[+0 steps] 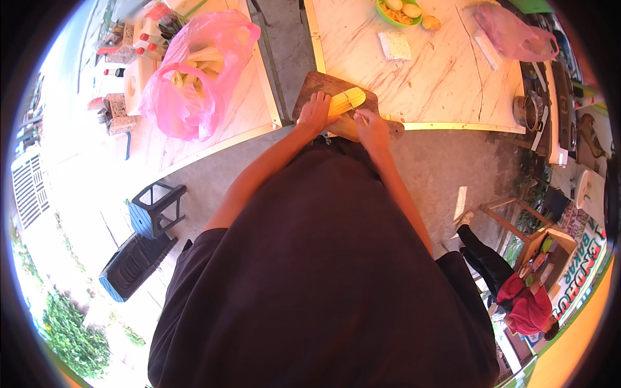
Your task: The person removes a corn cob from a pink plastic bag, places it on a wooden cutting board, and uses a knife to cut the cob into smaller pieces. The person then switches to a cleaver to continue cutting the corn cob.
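A wooden cutting board (318, 83) with a handle lies over the front corner of the marble-patterned table. On it rests a ridged yellow piece that looks like a corn cob (356, 97), lying at a slant. My left hand (313, 112) holds its near left end, fingers laid along its side. Beside the cob, my right hand (372, 127) grips a thin tool, apparently a small knife, mostly hidden by the fingers. A narrow dark line, probably its blade, crosses the cob.
A pink plastic bag (204, 82) of pale yellow pieces stands on the left table. At the back, a green bowl (399, 13) holds yellow food. Stacked plastic stools (145, 242) stand lower left. A person in red (526, 303) stands at right.
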The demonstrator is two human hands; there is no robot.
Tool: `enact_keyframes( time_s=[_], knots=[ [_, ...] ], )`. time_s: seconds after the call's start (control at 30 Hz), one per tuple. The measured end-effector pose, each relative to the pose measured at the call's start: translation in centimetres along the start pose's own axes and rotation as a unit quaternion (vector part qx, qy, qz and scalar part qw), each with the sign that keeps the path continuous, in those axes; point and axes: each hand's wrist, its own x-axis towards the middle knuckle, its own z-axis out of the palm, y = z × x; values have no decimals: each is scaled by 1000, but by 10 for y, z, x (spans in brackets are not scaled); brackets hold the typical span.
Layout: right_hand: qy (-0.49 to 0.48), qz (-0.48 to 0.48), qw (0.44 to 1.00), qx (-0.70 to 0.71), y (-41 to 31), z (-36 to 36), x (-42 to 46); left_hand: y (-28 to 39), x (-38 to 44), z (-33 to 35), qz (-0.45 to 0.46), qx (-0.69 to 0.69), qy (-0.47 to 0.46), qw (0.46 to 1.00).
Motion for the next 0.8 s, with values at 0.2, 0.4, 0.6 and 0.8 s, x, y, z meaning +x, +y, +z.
enact_keyframes(
  time_s=[0.2, 0.4, 0.6, 0.8],
  knots=[
    [-78, 66, 993, -65, -14, -7, 30, 2, 3, 2, -12, -4, 3, 1000],
    [-145, 96, 978, -117, -35, -12, 41, -1, 5, 7, -11, -25, 54, 998],
    [-176, 65, 973, -137, -32, 1, 55, 0, 1, 5, -24, -31, 49, 998],
    [-183, 58, 976, -107, -26, 11, 72, 0, 5, 5, -31, -26, 23, 999]
  ],
)
